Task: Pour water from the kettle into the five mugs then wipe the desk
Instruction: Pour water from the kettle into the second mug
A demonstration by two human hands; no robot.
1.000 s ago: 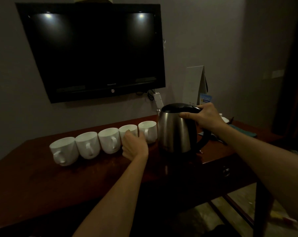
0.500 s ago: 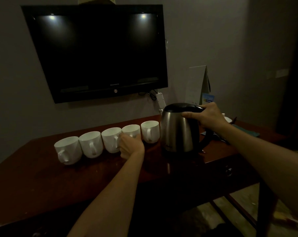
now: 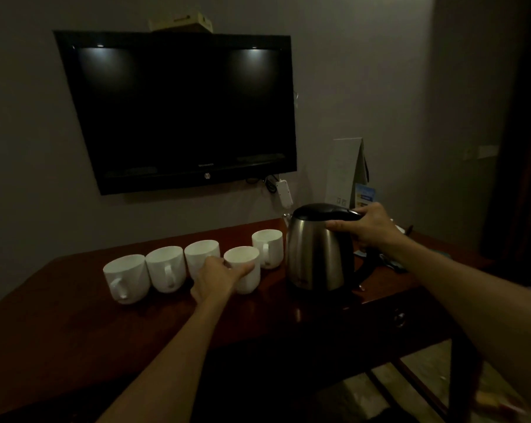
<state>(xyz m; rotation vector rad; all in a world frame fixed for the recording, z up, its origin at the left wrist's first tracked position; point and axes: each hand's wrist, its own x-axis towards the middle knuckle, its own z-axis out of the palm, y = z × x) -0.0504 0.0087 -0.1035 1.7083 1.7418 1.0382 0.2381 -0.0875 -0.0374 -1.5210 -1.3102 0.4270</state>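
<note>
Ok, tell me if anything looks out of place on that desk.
One mug sits forward of the row, out of line with the other four; the left hand grips it. The right hand holds the kettle upright. No spill shows on the desk.

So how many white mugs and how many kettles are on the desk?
White mugs: 5
Steel kettles: 1
Total: 6
</note>
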